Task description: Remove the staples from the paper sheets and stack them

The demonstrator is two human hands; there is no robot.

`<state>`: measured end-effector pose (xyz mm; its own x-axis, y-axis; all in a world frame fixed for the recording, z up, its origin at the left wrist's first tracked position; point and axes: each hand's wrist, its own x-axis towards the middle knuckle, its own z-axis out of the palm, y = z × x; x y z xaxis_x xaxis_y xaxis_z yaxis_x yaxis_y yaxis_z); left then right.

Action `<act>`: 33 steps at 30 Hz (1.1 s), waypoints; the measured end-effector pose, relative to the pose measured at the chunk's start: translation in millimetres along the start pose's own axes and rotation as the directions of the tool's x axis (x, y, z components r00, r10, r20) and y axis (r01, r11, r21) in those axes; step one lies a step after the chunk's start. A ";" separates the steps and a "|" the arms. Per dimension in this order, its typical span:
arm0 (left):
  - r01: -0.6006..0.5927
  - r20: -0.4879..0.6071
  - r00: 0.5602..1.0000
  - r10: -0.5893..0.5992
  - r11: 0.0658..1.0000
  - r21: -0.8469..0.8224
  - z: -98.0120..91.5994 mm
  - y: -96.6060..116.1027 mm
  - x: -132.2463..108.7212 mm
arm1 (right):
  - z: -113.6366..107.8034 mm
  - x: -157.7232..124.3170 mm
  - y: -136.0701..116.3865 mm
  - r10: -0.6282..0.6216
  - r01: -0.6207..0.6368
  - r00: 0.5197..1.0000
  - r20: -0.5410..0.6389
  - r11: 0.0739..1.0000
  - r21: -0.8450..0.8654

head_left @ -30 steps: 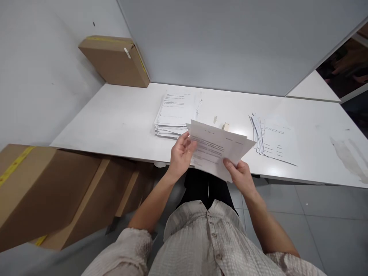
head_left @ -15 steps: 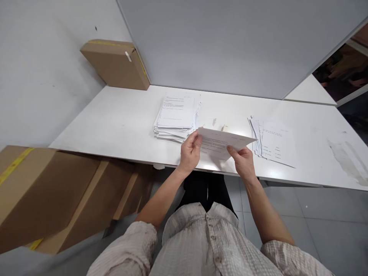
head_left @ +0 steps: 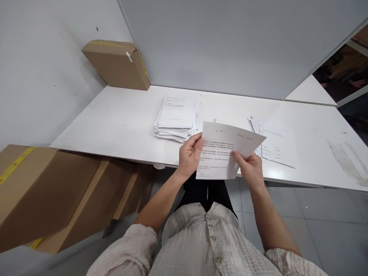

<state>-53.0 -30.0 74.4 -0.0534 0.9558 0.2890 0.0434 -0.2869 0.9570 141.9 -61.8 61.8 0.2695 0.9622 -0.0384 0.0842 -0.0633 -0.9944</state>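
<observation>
Between my hands, over the table's front edge, is a printed sheet of paper [head_left: 218,153], its text side facing me. My left hand [head_left: 190,155] pinches its left edge between thumb and fingers. The right edge is gripped by my right hand [head_left: 249,166], the thumb lying on the printed face and the fingers behind, out of sight. Just beyond my left hand lies a thick stack of printed papers [head_left: 176,113]. To the right of the held sheet a smaller, fanned-out pile of papers [head_left: 273,142] rests on the table, partly covered by the sheet's corner.
The white table [head_left: 120,122] runs along a grey panel [head_left: 224,46]. A cardboard box [head_left: 117,67] stands at its back left corner. More large cardboard boxes [head_left: 51,191] are at the lower left beside the table. A greyish worn patch [head_left: 346,159] marks the right side.
The sheet has tilted up to face me more fully and covers the small pale item behind it. My right hand has moved slightly right and down; my left hand has barely shifted.
</observation>
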 end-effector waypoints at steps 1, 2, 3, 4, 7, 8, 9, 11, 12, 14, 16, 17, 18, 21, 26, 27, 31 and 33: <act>0.067 0.043 0.997 -0.066 0.998 -0.020 -0.8 -4.1 -5.6 | -4.0 -5.8 4.8 0.076 -0.077 0.997 0.018 0.997 0.023; 0.149 0.097 0.985 -0.145 0.988 -0.037 -1.0 -10.4 -12.7 | -7.8 -12.2 11.8 0.166 -0.168 0.985 0.040 0.985 0.049; 0.235 0.155 0.962 -0.226 0.971 -0.046 -0.7 -18.5 -20.9 | -11.1 -18.9 20.7 0.256 -0.261 0.964 0.064 0.963 0.075; 0.317 0.209 0.930 -0.302 0.947 -0.046 0.2 -27.4 -29.7 | -14.0 -25.8 30.6 0.337 -0.345 0.937 0.089 0.933 0.098; 0.448 0.303 0.849 -0.433 0.894 0.022 7.1 -50.4 -52.8 | -20.7 -43.3 57.8 0.475 -0.490 0.871 0.124 0.857 0.161; 0.455 0.310 0.837 -0.451 0.888 0.062 10.5 -54.7 -56.9 | -22.6 -46.9 63.6 0.492 -0.506 0.862 0.120 0.843 0.183; 0.453 0.308 0.832 -0.461 0.886 0.102 14.1 -56.9 -58.5 | -24.4 -48.9 67.3 0.505 -0.517 0.856 0.109 0.832 0.200; 0.439 0.302 0.829 -0.471 0.882 0.170 22.0 -56.8 -54.1 | -27.9 -48.2 68.5 0.529 -0.530 0.846 0.071 0.818 0.225; 0.433 0.304 0.827 -0.474 0.880 0.195 25.8 -55.5 -49.0 | -29.6 -45.9 66.7 0.538 -0.535 0.841 0.056 0.812 0.232; 0.425 0.316 0.819 -0.478 0.877 0.226 32.8 -53.0 -36.6 | -32.5 -39.4 61.0 0.546 -0.538 0.837 0.037 0.808 0.240; 0.416 0.325 0.815 -0.479 0.875 0.247 38.4 -52.3 -25.4 | -34.6 -32.7 55.2 0.539 -0.530 0.841 0.033 0.813 0.240; 0.411 0.325 0.816 -0.478 0.875 0.255 40.7 -52.9 -21.1 | -35.3 -29.8 52.9 0.537 -0.529 0.843 0.035 0.815 0.235; 0.407 0.324 0.817 -0.476 0.875 0.261 42.6 -53.9 -18.0 | -35.8 -27.4 51.3 0.537 -0.529 0.843 0.034 0.817 0.229; 0.391 0.322 0.824 -0.466 0.879 0.272 46.7 -57.4 -13.4 | -36.4 -22.1 49.6 0.537 -0.531 0.843 0.034 0.822 0.206; 0.388 0.322 0.828 -0.458 0.884 0.261 50.7 -61.0 -11.4 | -37.3 -15.1 53.5 0.525 -0.518 0.851 0.004 0.838 0.175; 0.387 0.320 0.830 -0.456 0.885 0.258 51.3 -62.0 -11.1 | -38.2 -13.7 54.6 0.523 -0.515 0.852 0.003 0.839 0.172; 0.371 0.312 0.841 -0.441 0.892 0.259 52.9 -67.4 -10.3 | -49.4 -9.7 55.6 0.481 -0.481 0.876 -0.019 0.876 0.028; 0.366 0.315 0.842 -0.437 0.893 0.261 53.3 -70.1 -10.6 | -58.9 -7.1 50.8 0.404 -0.421 0.907 -0.117 0.883 -0.207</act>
<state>-2.3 -16.7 2.9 0.2499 0.9507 -0.1835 0.2794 0.1107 0.9538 200.7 -87.4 17.3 0.3904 0.8163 -0.4256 0.1595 -0.5153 -0.8420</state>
